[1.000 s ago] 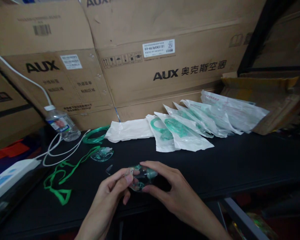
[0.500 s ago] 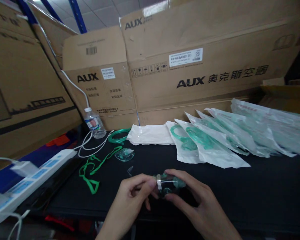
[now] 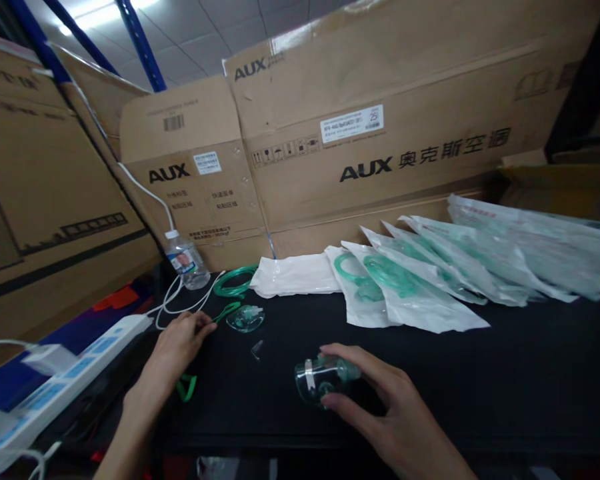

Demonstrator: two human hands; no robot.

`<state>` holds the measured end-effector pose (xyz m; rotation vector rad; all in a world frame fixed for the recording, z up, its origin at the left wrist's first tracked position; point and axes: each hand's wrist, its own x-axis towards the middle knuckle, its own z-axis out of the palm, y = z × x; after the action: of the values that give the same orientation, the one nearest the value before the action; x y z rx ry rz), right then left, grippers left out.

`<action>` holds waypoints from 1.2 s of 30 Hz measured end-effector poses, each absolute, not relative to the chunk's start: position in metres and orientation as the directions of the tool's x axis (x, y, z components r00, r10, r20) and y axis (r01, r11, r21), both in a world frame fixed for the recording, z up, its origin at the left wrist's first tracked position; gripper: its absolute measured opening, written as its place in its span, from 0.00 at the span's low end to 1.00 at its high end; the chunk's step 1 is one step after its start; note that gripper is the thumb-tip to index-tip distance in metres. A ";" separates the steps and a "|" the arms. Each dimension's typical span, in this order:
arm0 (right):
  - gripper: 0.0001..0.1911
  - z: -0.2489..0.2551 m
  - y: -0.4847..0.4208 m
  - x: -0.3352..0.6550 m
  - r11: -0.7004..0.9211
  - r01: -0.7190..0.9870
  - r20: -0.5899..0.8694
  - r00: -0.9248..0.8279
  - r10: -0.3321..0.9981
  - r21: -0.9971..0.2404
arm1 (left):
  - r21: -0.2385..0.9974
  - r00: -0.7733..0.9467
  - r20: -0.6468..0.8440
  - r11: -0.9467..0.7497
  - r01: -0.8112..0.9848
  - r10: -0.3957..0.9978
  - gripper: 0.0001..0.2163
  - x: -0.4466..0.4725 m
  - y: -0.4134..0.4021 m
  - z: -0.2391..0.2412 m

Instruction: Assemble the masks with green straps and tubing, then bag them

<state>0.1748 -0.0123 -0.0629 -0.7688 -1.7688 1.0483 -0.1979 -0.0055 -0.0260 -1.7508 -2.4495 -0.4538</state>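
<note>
In my right hand [image 3: 380, 400] is a clear green oxygen mask [image 3: 320, 380], gripped between thumb and fingers, with a silvery metal strip across it. My left hand [image 3: 185, 340] is at the left of the table, fingers pinched on a green elastic strap [image 3: 227, 311]. One loop of that strap shows below the wrist; the rest is hidden under the hand. Just right of my left fingers lies a second small clear green mask piece [image 3: 245, 319]. A tiny clear plastic part [image 3: 257, 349] rests between my hands.
Coiled green tubing [image 3: 234, 283] lies behind, beside a plastic bottle [image 3: 187, 261] and white cable. White packets [image 3: 297, 276] and several bagged mask sets [image 3: 425, 293] line the back right. A white power strip [image 3: 75, 373] runs along the left. Cardboard boxes [image 3: 300, 180] stand behind.
My left hand has let go of the mask and moved left and away from me to the green strap. My right hand keeps the mask in nearly the same place.
</note>
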 end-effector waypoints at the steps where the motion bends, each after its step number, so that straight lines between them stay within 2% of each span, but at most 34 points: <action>1: 0.19 -0.062 -0.012 0.175 0.439 0.055 0.385 -0.391 0.836 -0.897 | 0.182 -0.332 0.258 0.292 0.939 0.907 0.12 -0.198 -0.004 -0.026; 4: 0.19 -0.063 -0.013 0.176 0.430 0.045 0.377 -0.403 0.834 -0.902 | 0.179 -0.334 0.316 0.290 0.940 0.888 0.14 -0.192 -0.008 -0.016; 6: 0.19 -0.063 -0.013 0.177 0.418 0.042 0.367 -0.405 0.837 -0.907 | 0.228 -0.385 0.393 0.316 0.921 0.835 0.18 -0.184 -0.016 -0.002; 7: 0.19 -0.064 -0.013 0.177 0.410 0.039 0.361 -0.404 0.840 -0.911 | 0.280 -0.417 0.434 0.321 0.905 0.799 0.19 -0.178 -0.020 0.006; 9: 0.19 -0.063 -0.013 0.177 0.395 0.027 0.352 -0.404 0.844 -0.918 | 0.468 -0.504 0.522 0.263 0.844 0.688 0.19 -0.163 -0.027 0.024; 12: 0.19 -0.061 -0.015 0.177 0.366 0.005 0.334 -0.400 0.853 -0.930 | 0.724 -0.573 0.558 -0.014 0.690 0.601 0.22 -0.137 -0.032 0.045; 14: 0.19 -0.059 -0.016 0.178 0.329 -0.024 0.312 -0.392 0.865 -0.944 | 0.807 -0.580 0.539 -0.176 0.564 0.611 0.23 -0.119 -0.034 0.051; 16: 0.20 -0.059 -0.015 0.182 0.267 -0.082 0.278 -0.379 0.883 -0.960 | 0.848 -0.551 0.500 -0.249 0.467 0.669 0.23 -0.101 -0.036 0.046; 19: 0.21 -0.059 -0.012 0.195 0.196 -0.154 0.237 -0.326 0.915 -0.968 | 0.898 -0.453 0.389 -0.220 0.381 0.802 0.20 -0.070 -0.042 0.024; 21: 0.20 -0.059 -0.009 0.206 0.209 -0.166 0.248 -0.263 0.932 -0.964 | 0.929 -0.319 0.277 -0.167 0.332 0.906 0.15 -0.049 -0.047 0.003; 24: 0.20 -0.058 -0.006 0.217 0.236 -0.157 0.264 -0.191 0.945 -0.959 | 0.930 -0.164 0.150 -0.083 0.358 0.975 0.12 -0.026 -0.052 -0.026; 30: 0.20 -0.057 -0.005 0.217 0.261 -0.082 0.273 -0.224 0.936 -0.962 | 0.848 -0.073 0.145 -0.086 0.523 0.987 0.15 -0.029 -0.049 -0.054; 33: 0.19 -0.055 -0.005 0.216 0.241 -0.100 0.258 -0.240 0.936 -0.965 | 0.736 -0.017 0.206 -0.143 0.662 0.978 0.18 -0.040 -0.050 -0.055; 36: 0.17 -0.054 -0.004 0.218 0.224 -0.155 0.256 -0.230 0.939 -0.962 | 0.555 0.038 0.347 -0.237 0.797 0.937 0.21 -0.049 -0.055 -0.053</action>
<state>0.2178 -0.0038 -0.0536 -0.8056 -1.3971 1.2562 -0.0492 -0.0551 -0.0526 -2.4021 -2.0511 -1.1229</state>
